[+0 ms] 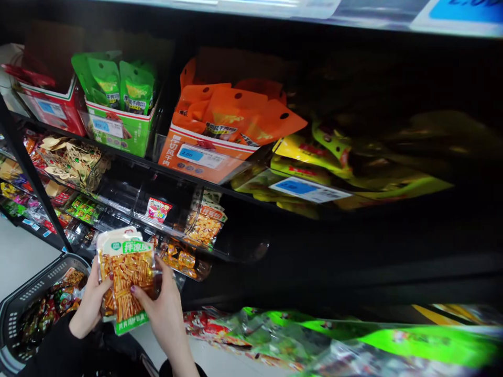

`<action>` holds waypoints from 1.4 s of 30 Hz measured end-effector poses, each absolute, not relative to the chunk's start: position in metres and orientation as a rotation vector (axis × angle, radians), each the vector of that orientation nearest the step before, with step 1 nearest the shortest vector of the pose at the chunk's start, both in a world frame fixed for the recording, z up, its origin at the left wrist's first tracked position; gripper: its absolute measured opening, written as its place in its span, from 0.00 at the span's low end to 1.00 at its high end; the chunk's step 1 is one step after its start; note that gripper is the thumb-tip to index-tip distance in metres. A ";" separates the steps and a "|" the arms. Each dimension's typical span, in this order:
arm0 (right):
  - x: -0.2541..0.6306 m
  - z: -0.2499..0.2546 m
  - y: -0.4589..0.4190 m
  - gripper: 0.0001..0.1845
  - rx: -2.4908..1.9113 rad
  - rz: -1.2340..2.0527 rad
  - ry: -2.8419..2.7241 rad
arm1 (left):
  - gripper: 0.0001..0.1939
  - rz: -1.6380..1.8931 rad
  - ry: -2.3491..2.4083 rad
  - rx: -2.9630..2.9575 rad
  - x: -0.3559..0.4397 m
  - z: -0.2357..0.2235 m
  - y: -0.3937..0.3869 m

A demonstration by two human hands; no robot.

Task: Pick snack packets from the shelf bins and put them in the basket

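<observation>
My left hand (91, 303) grips the left side of a clear snack packet (129, 267) with orange-brown strips inside and green-and-white printing. At its right side my right hand (163, 298) is closed on the same packet, thumb across the front. Another packet's white top edge shows behind it, so more than one seems to be held together. Both hands are in front of the lower shelf. To the left of them stands a grey shopping basket (8, 314) with several packaged snacks (51, 309) in it.
On the upper shelf stand a red box (58, 112), a green box (121, 125) and an orange box (208, 157) of pouches. Yellow bags (310, 157) lie further right. Below are clear bins with a small candy bag (157, 209) and snack packets (206, 225). Green bags (314, 330) hang bottom right.
</observation>
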State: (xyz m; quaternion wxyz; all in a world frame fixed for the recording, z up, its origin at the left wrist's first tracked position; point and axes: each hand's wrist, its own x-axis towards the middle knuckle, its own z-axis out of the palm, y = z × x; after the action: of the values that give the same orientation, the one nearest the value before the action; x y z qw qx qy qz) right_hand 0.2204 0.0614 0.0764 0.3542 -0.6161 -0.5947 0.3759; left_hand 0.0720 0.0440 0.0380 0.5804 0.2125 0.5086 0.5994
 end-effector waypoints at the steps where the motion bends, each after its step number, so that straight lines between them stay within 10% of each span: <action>1: 0.222 0.074 0.062 0.28 -1.558 1.125 -1.482 | 0.37 1.395 1.170 0.480 0.073 0.040 0.044; 6: 0.253 0.061 0.065 0.13 -1.516 1.247 -1.197 | 0.44 1.366 1.078 0.387 0.071 0.049 0.047; 13: 0.295 0.037 0.071 0.18 -1.491 1.112 -0.861 | 0.17 1.158 1.108 -0.014 0.066 0.036 0.047; 42: 0.255 0.061 0.060 0.14 -1.567 0.971 -1.255 | 0.22 1.255 1.197 0.270 0.085 0.039 0.046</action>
State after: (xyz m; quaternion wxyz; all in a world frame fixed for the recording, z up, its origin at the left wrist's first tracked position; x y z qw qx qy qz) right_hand 0.2554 0.0597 0.0611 0.4400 -0.6309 -0.5054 0.3910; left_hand 0.0848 0.0456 0.0388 0.6392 0.1182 0.5244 0.5500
